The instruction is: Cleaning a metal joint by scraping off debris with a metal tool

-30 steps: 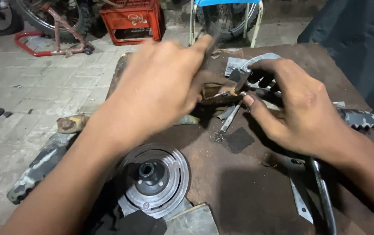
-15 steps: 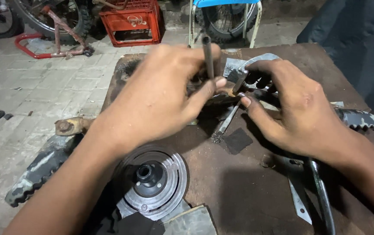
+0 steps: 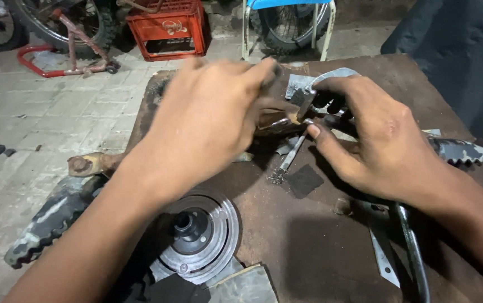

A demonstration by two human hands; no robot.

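My left hand [image 3: 207,123] hovers over the rusty metal worktable [image 3: 320,241], blurred, its fingers closed on a thin dark tool [image 3: 273,70] whose tip shows above the fingers. My right hand [image 3: 376,140] presses down on a small metal part [image 3: 303,109] at the table's middle, thumb and fingers pinching it. A small wire brush [image 3: 286,160] lies on the table just below both hands, beside a dark square scrap [image 3: 304,180]. What sits under my left palm is hidden.
A round grey pulley-like disc [image 3: 196,235] lies at the near left of the table. A toothed metal piece [image 3: 460,151] sits at the right edge, a dark bent bar [image 3: 412,252] near my right forearm. A red crate [image 3: 168,28] and wheels stand on the paved floor behind.
My left hand has swung the thin tool from upright in front of the part to a tilted position further left and back. My right hand stays pressed on the part.
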